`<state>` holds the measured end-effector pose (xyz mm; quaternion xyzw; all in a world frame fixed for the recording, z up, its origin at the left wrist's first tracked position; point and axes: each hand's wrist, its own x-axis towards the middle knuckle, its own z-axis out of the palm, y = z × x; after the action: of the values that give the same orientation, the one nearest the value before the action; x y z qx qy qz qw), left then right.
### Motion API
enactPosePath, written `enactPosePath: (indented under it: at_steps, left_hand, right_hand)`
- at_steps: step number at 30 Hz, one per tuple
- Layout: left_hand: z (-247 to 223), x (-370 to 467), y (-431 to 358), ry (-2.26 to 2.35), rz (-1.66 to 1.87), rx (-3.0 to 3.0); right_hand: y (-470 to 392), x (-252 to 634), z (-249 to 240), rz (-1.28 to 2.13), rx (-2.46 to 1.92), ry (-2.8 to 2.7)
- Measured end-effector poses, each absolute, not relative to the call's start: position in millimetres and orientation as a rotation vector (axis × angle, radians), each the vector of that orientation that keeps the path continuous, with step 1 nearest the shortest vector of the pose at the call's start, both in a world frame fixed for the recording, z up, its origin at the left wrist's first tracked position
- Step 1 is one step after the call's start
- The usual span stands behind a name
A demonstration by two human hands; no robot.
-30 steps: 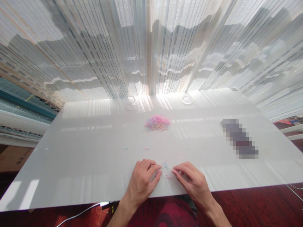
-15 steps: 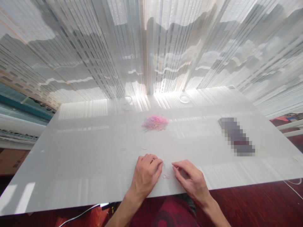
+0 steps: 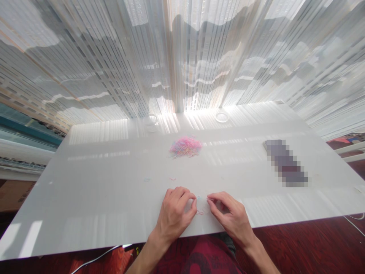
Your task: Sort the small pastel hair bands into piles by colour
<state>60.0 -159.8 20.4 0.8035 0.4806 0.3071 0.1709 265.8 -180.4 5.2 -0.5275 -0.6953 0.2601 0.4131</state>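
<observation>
Low over the table near its front edge, my left hand (image 3: 177, 208) is closed in a pinch, thumb against forefinger. A light blue rubber band (image 3: 199, 197) shows right beside those fingertips; I cannot tell whether they grip it. My right hand (image 3: 230, 213) faces it, a short gap away, also pinching with thumb and forefinger. Whatever lies between its tips is too small to make out. Below the gap, a pink rubber band (image 3: 200, 212) rests on the table. Farther forward lie another pink band (image 3: 172, 179) and a pale blue band (image 3: 146, 179).
A heap of pastel rubber bands (image 3: 186, 147) sits mid-table. On the right lies a pixelated phone-shaped object (image 3: 286, 163). Two clear round items, one left (image 3: 151, 120) and one right (image 3: 221, 117), stand at the back of the white table (image 3: 94, 198), before a sheer curtain (image 3: 176, 57).
My left thumb has bent so that its tip meets the forefinger, leaving a rounder opening. The pink band between my hands looks narrower. My right hand has barely moved.
</observation>
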Motion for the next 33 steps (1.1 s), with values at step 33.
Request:
enactPosePath:
  at_steps: [33]
  left_hand:
    - [25, 51, -167, 1.322, 0.891, 1.958]
  right_hand:
    - [-179, 266, 11, 0.703, -1.237, -1.706]
